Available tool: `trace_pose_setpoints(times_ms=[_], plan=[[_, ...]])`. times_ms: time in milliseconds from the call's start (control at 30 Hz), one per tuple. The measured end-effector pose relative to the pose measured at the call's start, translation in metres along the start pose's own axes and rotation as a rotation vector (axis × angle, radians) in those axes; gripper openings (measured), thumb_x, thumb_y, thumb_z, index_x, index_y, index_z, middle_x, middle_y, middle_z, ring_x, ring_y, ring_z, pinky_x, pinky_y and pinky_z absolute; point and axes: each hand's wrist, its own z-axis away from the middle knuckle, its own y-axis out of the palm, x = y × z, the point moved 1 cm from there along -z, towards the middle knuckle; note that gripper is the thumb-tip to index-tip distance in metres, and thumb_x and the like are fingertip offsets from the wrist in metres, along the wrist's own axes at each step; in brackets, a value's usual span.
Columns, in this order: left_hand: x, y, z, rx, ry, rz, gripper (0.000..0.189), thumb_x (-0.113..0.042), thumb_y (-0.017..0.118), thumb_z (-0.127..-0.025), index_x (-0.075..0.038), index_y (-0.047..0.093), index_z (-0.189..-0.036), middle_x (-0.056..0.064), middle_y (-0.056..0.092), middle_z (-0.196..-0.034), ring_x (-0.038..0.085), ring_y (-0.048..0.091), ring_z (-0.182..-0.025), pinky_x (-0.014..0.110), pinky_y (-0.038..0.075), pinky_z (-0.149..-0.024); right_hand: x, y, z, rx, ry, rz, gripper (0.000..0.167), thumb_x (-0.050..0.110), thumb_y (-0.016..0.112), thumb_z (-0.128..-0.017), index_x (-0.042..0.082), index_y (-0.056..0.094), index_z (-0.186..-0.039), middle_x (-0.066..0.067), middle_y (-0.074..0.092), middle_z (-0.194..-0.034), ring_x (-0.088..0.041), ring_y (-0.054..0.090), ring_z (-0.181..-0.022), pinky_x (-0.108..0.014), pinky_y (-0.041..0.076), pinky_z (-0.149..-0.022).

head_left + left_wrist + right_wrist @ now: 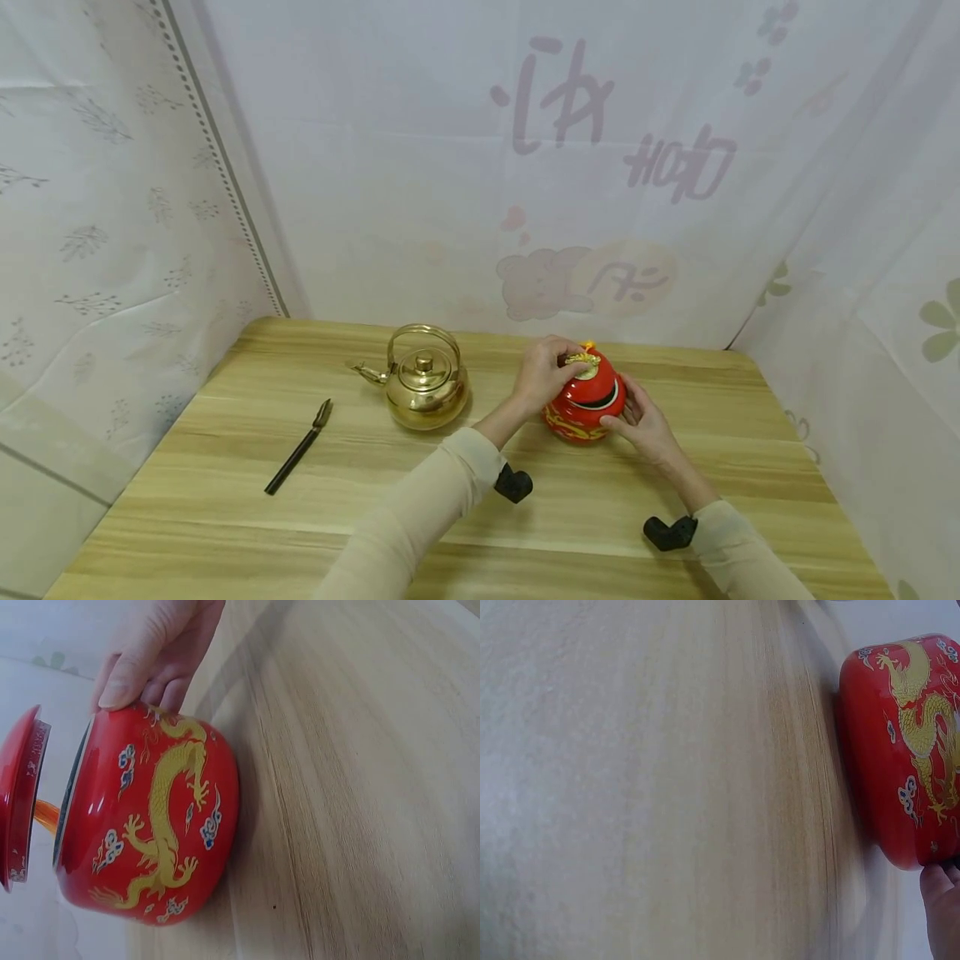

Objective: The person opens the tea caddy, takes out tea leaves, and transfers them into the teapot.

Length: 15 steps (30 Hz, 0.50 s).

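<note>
A red jar (573,427) with a golden dragon pattern stands on the wooden table. Its red lid (590,389) is tilted up from the mouth, so a dark gap shows toward the near right side. My left hand (542,372) grips the gold knob (587,367) on top of the lid. The left wrist view shows the lid (16,802) apart from the jar (161,817), with an orange tassel (47,814) in the gap. My right hand (647,425) holds the jar's right side, thumb near the rim; only some fingertips appear in the right wrist view.
To the left of the jar stands a brass kettle (426,404), its spout pointing left. Farther left lies a slim dark-handled tool (300,450) with a metal-looking tip. A pale printed curtain (420,167) hangs behind the table.
</note>
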Motion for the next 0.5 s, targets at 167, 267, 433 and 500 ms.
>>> trace_pose_setpoints(times_ms=[167, 267, 433, 500], plan=[[0.0, 0.006, -0.001, 0.009, 0.0, -0.002, 0.019, -0.019, 0.075, -0.08, -0.005, 0.074, -0.093, 0.005, 0.07, -0.097, 0.014, 0.061, -0.087, 0.015, 0.045, -0.069, 0.0, 0.001, 0.001, 0.01, 0.0, -0.004, 0.082, 0.008, 0.064, -0.089, 0.003, 0.01, -0.15, -0.02, 0.018, -0.154, -0.033, 0.02, -0.14, -0.004, 0.029, -0.096], [0.001, 0.009, -0.002, 0.007, 0.004, -0.017, 0.019, -0.02, 0.075, -0.08, -0.007, 0.074, -0.093, 0.004, 0.07, -0.096, 0.013, 0.061, -0.088, 0.015, 0.045, -0.069, 0.001, 0.001, 0.001, 0.01, 0.006, -0.008, 0.082, 0.008, 0.064, -0.089, 0.003, 0.01, -0.15, -0.021, 0.017, -0.154, -0.035, 0.018, -0.14, -0.004, 0.03, -0.097], [0.001, 0.012, -0.002, 0.006, 0.019, -0.036, 0.018, -0.02, 0.075, -0.079, -0.008, 0.074, -0.092, 0.002, 0.071, -0.096, 0.012, 0.062, -0.087, 0.016, 0.045, -0.07, 0.002, 0.001, 0.001, 0.011, 0.005, -0.026, 0.081, 0.006, 0.063, -0.089, 0.004, 0.011, -0.15, -0.019, 0.018, -0.154, -0.035, 0.018, -0.14, -0.005, 0.03, -0.097], [0.001, 0.013, -0.002, 0.008, 0.021, -0.041, 0.017, -0.021, 0.075, -0.079, -0.009, 0.075, -0.092, 0.002, 0.071, -0.096, 0.011, 0.061, -0.087, 0.016, 0.045, -0.07, 0.002, 0.001, 0.001, 0.013, 0.004, -0.032, 0.081, 0.005, 0.063, -0.089, 0.004, 0.01, -0.15, -0.019, 0.018, -0.154, -0.035, 0.018, -0.14, -0.005, 0.03, -0.098]])
